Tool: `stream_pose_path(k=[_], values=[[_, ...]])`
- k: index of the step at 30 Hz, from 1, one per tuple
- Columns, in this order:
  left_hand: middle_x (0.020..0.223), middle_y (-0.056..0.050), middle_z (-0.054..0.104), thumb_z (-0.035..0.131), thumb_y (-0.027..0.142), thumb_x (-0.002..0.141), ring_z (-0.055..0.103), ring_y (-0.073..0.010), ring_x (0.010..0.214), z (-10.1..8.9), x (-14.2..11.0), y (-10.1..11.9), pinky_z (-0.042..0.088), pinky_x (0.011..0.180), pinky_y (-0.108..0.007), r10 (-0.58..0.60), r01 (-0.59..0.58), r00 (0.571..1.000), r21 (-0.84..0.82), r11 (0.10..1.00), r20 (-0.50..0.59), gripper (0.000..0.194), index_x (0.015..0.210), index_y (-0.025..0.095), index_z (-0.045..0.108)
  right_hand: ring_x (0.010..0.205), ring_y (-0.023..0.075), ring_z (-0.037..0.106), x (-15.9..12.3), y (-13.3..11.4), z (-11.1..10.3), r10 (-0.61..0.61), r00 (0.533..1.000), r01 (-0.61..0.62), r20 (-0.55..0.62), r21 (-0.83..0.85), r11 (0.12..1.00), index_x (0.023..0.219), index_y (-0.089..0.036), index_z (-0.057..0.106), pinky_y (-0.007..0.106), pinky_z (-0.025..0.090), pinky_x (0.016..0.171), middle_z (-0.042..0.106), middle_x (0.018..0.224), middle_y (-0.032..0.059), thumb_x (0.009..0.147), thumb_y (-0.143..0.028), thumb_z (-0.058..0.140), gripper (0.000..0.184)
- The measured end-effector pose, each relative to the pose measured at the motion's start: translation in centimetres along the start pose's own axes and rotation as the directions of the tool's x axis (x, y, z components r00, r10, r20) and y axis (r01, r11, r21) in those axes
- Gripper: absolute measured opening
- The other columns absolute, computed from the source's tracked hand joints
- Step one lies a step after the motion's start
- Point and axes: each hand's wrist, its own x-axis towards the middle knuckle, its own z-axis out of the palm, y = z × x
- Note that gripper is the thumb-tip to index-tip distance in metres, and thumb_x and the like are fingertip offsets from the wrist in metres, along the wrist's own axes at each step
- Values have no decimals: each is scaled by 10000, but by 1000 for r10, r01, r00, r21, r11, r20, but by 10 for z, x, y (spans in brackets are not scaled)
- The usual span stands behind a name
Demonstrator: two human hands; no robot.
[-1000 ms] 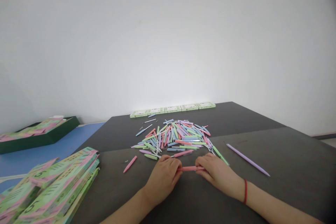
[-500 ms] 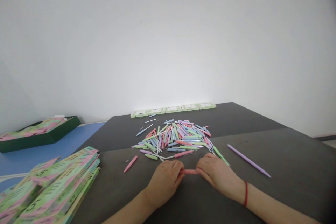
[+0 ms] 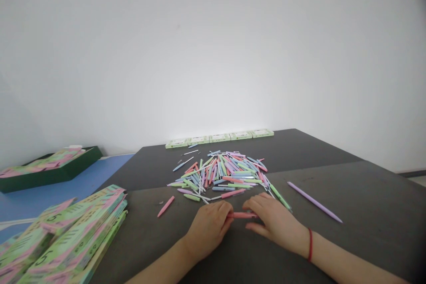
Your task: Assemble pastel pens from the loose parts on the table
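Observation:
My left hand [image 3: 209, 227] and my right hand [image 3: 273, 221] rest on the dark grey table [image 3: 349, 195], each gripping one end of a pink pen [image 3: 240, 215] held level between them. Only a short middle stretch of the pen shows. Just beyond my fingers lies a heap of pastel pens and pen parts [image 3: 221, 172] in pink, green, blue and purple. A red band circles my right wrist.
A long purple pen [image 3: 313, 202] lies to the right, a loose pink piece [image 3: 165, 206] to the left. Stacked green and pink card packs [image 3: 63, 235] sit at front left, a dark tray [image 3: 46, 169] of packs beyond, small green boxes [image 3: 219, 138] along the far edge.
My hands have drawn closer together, so less of the pink pen shows between them. My right fingers have spread slightly over the pen.

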Motion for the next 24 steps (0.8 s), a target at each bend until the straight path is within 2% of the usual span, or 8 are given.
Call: stream_pose_path(k=[2,5,8,10,13,16,21,24], values=[[843,0,631,494,178,873,584,-153,735,0,0,0,393,632,-252,7,-7,1000,0,1000,3,23,872,199,483,790,200,540,0,-1,1,14,1000,-14,7,-5,1000,880,-196,570,308,358,717,631,844,20,854,-289,580,98],[839,4,628,497,185,873,583,-151,730,0,0,1,391,625,-251,13,-13,1000,8,1000,16,20,872,200,484,740,176,544,-1,-1,1,31,998,-32,45,34,999,826,-202,581,292,362,696,631,765,3,940,-275,428,204],[846,5,625,499,185,870,583,-151,738,0,0,1,398,633,-251,21,-22,1000,20,1000,23,21,879,201,490,811,190,551,-1,-2,0,13,999,-14,33,34,999,928,-209,583,303,366,731,643,864,11,891,-305,528,117],[855,-2,624,492,183,872,582,-153,746,0,0,2,404,640,-250,27,-28,999,22,999,26,21,885,199,492,841,206,543,-1,-4,-1,4,1000,-4,16,2,1000,952,-202,571,311,364,732,633,916,23,824,-308,622,174],[856,-5,623,486,184,876,582,-154,751,-1,0,4,409,639,-247,23,-24,999,17,1000,39,18,885,198,492,784,194,538,0,-6,0,10,1000,-10,22,-7,1000,854,-194,572,306,359,699,626,839,17,883,-278,538,96],[858,3,624,498,186,872,583,-155,757,-1,0,5,409,647,-251,27,-28,999,24,999,46,25,890,203,491,748,180,543,1,-5,0,-7,1000,6,30,31,1000,833,-195,583,304,356,705,632,790,12,952,-268,402,228],[862,-1,630,495,173,870,587,-150,752,2,-1,2,408,642,-242,27,-28,1000,6,1000,16,36,892,200,488,803,209,542,0,-6,-2,-26,1000,26,15,-36,999,930,-193,568,310,347,700,632,873,27,838,-328,604,168],[841,2,628,493,180,875,586,-149,734,2,-1,2,403,627,-242,17,-18,1000,13,1000,17,21,878,200,488,748,186,542,1,-6,1,-13,1000,14,23,-49,999,854,-192,567,297,337,670,630,808,15,910,-285,494,131]])
